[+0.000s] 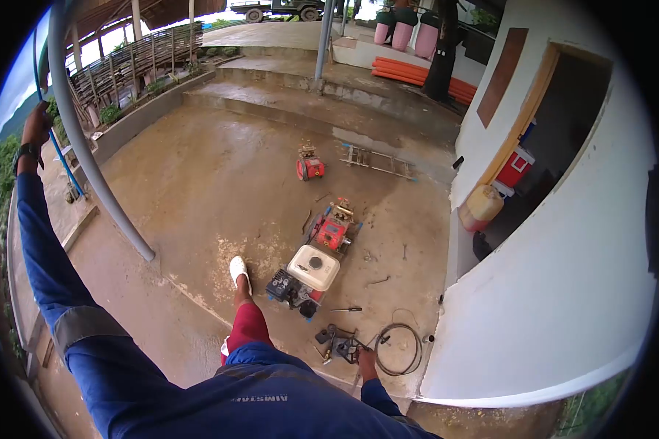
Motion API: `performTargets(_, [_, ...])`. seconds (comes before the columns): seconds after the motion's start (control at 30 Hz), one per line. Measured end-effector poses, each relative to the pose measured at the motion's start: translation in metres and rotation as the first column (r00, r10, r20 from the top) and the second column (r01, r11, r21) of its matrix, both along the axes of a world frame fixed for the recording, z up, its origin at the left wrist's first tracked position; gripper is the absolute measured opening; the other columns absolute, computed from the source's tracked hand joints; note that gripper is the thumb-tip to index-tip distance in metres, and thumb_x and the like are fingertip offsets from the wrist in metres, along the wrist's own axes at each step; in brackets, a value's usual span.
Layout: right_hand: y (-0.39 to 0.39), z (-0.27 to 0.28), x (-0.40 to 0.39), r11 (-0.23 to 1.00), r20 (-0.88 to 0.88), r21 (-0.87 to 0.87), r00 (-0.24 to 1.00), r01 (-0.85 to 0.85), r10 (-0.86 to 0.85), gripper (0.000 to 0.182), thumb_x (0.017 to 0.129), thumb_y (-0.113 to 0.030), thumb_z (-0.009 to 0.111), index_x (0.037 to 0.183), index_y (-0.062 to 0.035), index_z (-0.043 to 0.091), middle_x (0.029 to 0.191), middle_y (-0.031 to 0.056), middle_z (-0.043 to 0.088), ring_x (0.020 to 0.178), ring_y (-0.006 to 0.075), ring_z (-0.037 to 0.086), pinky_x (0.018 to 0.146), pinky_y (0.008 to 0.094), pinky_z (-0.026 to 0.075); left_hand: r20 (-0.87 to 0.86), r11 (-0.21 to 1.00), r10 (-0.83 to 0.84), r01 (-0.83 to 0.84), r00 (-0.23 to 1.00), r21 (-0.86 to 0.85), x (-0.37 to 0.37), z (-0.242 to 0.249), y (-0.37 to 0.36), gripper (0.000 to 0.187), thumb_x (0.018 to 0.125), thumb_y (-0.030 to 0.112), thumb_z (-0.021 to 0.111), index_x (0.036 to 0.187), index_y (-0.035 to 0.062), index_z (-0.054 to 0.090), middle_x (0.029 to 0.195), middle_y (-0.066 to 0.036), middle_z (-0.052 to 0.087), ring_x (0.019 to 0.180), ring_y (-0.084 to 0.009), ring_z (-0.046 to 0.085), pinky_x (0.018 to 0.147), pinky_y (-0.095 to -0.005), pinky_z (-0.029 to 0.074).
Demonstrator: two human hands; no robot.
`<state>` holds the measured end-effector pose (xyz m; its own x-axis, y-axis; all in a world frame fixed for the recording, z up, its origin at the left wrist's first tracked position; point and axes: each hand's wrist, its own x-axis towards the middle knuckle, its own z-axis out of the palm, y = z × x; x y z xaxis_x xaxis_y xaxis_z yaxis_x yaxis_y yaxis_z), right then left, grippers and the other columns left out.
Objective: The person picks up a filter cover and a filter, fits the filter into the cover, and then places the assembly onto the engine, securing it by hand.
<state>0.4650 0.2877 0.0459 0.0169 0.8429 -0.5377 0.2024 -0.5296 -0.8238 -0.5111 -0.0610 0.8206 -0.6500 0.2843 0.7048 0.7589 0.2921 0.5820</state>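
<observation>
My left hand (pixel 36 126), a dark watch on its wrist, is raised at the far left, its fingers closed around a thin blue pole (pixel 66 172). Low on the right, my right hand (pixel 367 360) reaches down to a cluster of dark tools and parts (pixel 342 345) on the concrete. Its fingers look closed at the edge of a black piece, but what they hold is too small to make out. Beside it lies a coiled dark hose (pixel 419 353). A screwdriver-like tool (pixel 346 309) rests just above the cluster.
An engine with a white tank (pixel 313 267) and a red pump (pixel 331 233) stands ahead of my foot. Further off are a smaller red machine (pixel 311 167) and a metal frame (pixel 378 162). A grey post (pixel 99 157) rises at left; a yellowish jerrycan (pixel 481 208) stands by the doorway.
</observation>
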Motion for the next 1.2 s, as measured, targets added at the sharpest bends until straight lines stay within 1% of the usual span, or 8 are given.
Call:
performTargets(0.17, [-0.089,-0.158,0.030,0.986,0.229,0.055,0.963,-0.158,0.141,0.012,0.089,-0.009,0.059,0.095,-0.0032,0.067,0.073,0.0084,0.065,0.066,0.0197,0.068,0.053,0.0356,0.052,0.683,0.949,-0.247,0.313,0.688,0.027,0.205,-0.377,0.123,0.049,0.098,0.019,0.052,0.143,0.0015,0.049,0.056,-0.011,0.061,0.036,-0.0170,0.052,0.033,-0.0302,0.039])
performTargets(0.23, [-0.131,-0.146,0.043,0.992,0.276,-0.021,0.953,-0.125,0.126,0.014,0.087,-0.009,0.059,0.094,-0.0037,0.069,0.075,0.0101,0.068,0.070,0.0217,0.070,0.057,0.0377,0.054,0.949,0.877,0.113,0.420,0.294,-0.234,0.300,-0.530,0.123,0.049,0.101,0.022,0.051,0.148,0.0122,0.044,0.082,-0.021,0.073,0.049,-0.0242,0.065,0.047,-0.0346,0.056])
performTargets(0.33, [-0.184,-0.107,0.070,0.875,0.635,-0.130,0.638,-0.466,0.435,0.028,0.084,-0.030,0.063,0.090,-0.0044,0.074,0.086,0.0180,0.074,0.085,0.0375,0.072,0.075,0.0466,0.057,0.786,0.000,0.539,0.933,0.302,-0.359,0.409,-0.621,0.067,0.046,0.103,0.031,0.055,0.147,0.0202,0.047,0.132,-0.010,0.066,0.120,-0.0325,0.064,0.097,-0.0460,0.054])
performTargets(0.4, [-0.214,-0.081,0.095,0.764,0.738,-0.031,0.501,-0.645,0.453,0.021,0.086,-0.023,0.061,0.084,-0.0050,0.072,0.081,0.0162,0.073,0.080,0.0338,0.072,0.069,0.0446,0.057,0.659,0.317,0.752,0.862,0.026,-0.395,0.423,-0.696,0.025,0.044,0.104,0.039,0.053,0.138,0.0118,0.052,0.137,-0.012,0.063,0.116,-0.0316,0.066,0.099,-0.0470,0.052])
performTargets(0.7, [-0.187,-0.084,0.134,0.966,0.228,-0.144,0.943,-0.214,0.242,0.016,0.090,-0.009,0.050,0.083,-0.0021,0.064,0.069,0.0112,0.066,0.060,0.0223,0.067,0.048,0.0393,0.049,0.746,0.508,0.666,0.721,0.017,-0.470,0.402,-0.747,0.026,0.045,0.104,0.042,0.043,0.119,0.0056,0.065,0.105,-0.007,0.075,0.086,-0.0252,0.071,0.074,-0.0414,0.056])
performTargets(0.77, [-0.145,-0.040,0.098,0.889,0.076,-0.394,0.972,0.234,-0.223,0.014,0.089,-0.009,0.053,0.083,-0.0010,0.063,0.068,0.0099,0.064,0.058,0.0211,0.066,0.046,0.0380,0.048,0.835,0.558,0.540,0.698,0.105,-0.449,0.398,-0.752,0.064,0.035,0.102,0.032,0.043,0.097,0.0061,0.067,0.092,-0.011,0.074,0.074,-0.0266,0.071,0.061,-0.0426,0.055])
performTargets(0.93, [-0.085,-0.010,0.044,0.999,0.236,-0.053,0.972,-0.006,0.019,0.030,0.089,-0.022,0.062,0.105,0.0013,0.071,0.073,0.0106,0.070,0.061,0.0193,0.068,0.055,0.0335,0.053,0.830,0.436,0.120,0.723,0.544,-0.537,0.418,-0.711,0.144,0.028,0.088,0.028,0.065,0.102,0.0038,0.066,0.083,-0.012,0.073,0.066,-0.0292,0.071,0.058,-0.0454,0.056])
performTargets(1.2, [-0.093,-0.025,0.031,0.936,0.412,-0.119,0.842,-0.330,0.349,0.027,0.090,-0.024,0.060,0.099,-0.0017,0.072,0.078,0.0133,0.072,0.068,0.0237,0.071,0.061,0.0378,0.056,0.745,0.092,-0.140,0.758,0.652,-0.646,0.494,-0.615,0.171,0.042,0.075,0.020,0.069,0.111,0.0011,0.059,0.104,-0.024,0.070,0.101,-0.0411,0.068,0.088,-0.0440,0.055])
